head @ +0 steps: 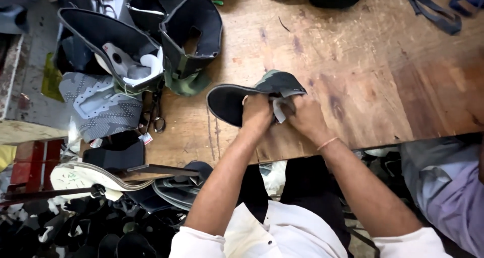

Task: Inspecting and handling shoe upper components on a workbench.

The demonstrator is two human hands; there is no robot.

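1. Head view: we saw the left hand (pixel 256 114) and the right hand (pixel 305 116) both closed on a camouflage shoe upper (pixel 254 92), held just above the wooden table (pixel 363 61); fingers pinched its edge.
2. More dark uppers (pixel 194 31) lay well apart; scissors (pixel 157 114) lay beside them.

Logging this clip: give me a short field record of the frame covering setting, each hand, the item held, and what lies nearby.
setting: worn wooden table, seen from above
left hand: grips the camouflage shoe upper at its dark lining
right hand: pinches the same piece, with a pale scrap at the fingers
nearby left: stacked dark shoe uppers, grey patterned upper, scissors
far edge: dark straps
right edge: another person's sleeve
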